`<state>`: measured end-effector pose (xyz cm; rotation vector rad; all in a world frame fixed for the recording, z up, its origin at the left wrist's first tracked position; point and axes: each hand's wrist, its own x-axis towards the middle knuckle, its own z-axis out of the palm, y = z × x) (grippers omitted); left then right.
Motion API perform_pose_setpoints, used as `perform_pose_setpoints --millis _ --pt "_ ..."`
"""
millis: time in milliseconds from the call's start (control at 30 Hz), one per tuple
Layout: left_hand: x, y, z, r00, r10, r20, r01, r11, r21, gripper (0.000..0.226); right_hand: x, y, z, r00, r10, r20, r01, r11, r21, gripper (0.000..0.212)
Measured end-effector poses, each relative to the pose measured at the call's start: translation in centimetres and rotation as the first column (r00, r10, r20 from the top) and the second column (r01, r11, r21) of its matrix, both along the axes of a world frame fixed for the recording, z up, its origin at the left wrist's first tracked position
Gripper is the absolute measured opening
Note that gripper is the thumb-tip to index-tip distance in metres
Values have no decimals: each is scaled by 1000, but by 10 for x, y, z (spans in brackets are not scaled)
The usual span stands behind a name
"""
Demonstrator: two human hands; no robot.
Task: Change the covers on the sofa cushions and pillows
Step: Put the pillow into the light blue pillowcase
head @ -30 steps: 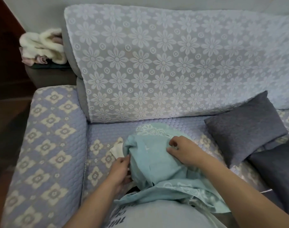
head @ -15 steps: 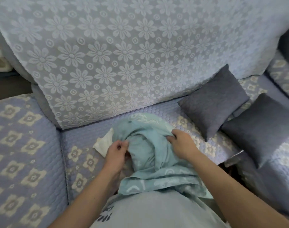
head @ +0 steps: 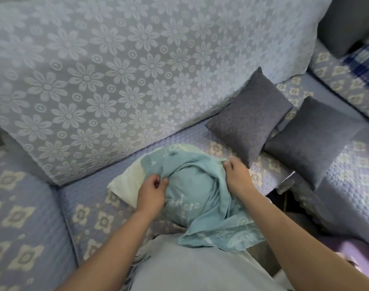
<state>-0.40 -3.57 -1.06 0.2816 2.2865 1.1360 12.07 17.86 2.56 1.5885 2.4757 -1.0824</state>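
- Fingers of our left hand (head: 152, 191) are curled and pinch a bunched fold of the teal cover (head: 192, 194) at lower centre of the frame; fingers of our right hand (head: 237, 175) are curled round the cover's gathered edge just right of centre.
- We locate the cover on the sofa seat (head: 91, 198), partly drawn over a white pillow (head: 127, 183) whose bare corner shows at centre left.
- We judge the cover light, thin and limp: it creases freely and offers no stiff edge.
- We judge the pillow soft and compressible; it will bulge under the cloth.
- We advise taking hold at the open hem on both sides, not at mid-panel, so the cloth slides evenly.
- Two grey cushions (head: 248, 120) lean against the backrest throw (head: 116, 70) at centre right, apart from our hands.
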Motion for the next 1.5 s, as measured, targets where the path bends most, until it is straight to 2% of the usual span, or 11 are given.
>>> perform_pose_setpoints --millis 133,233,333,500,633,733,833,1000,1067,1200,1500 --pt "-23 -32 -10 949 -164 -267 91 960 -266 38 -3 -5 7 995 -8 -101 8 1000 0 35" --pt "-64 -63 -23 914 -252 -319 54 853 -519 34 -14 -10 12 991 43 -130 -43 999 2 33" --pt "-92 -63 -25 923 -215 -319 -5 822 -569 34 -31 -14 9 990 106 -94 -108 994 -17 36" --pt "-80 -41 10 956 116 -271 -170 968 -185 34 -33 6 23 932 -275 -236 209 941 -267 42" --pt "-23 -18 26 1000 5 18 -6 995 99 24 -38 -8 19 900 -348 -262 158 820 -550 34" --pt "-13 -12 16 997 74 -21 -71 991 113 27 -40 -18 12 934 -285 -217 105 798 -593 34" --pt "-16 -27 4 983 162 -82 -160 986 35 35 -35 -18 5 965 -188 -183 96 902 -420 36" --pt "-61 -100 -35 988 128 -89 -155 884 -440 33 -12 -8 12 877 -393 -276 195 817 -543 33" --pt "-67 -108 -34 996 88 -16 -88 932 -353 37 -5 -3 13 893 -364 -263 181 827 -532 33" --pt "-18 -56 14 993 -104 59 94 985 146 23 -17 -13 12 904 -340 -258 184 856 -484 34" --pt "-5 -25 13 959 -206 -193 251 936 247 35 -24 -12 12 922 -300 -246 169 882 -440 41"
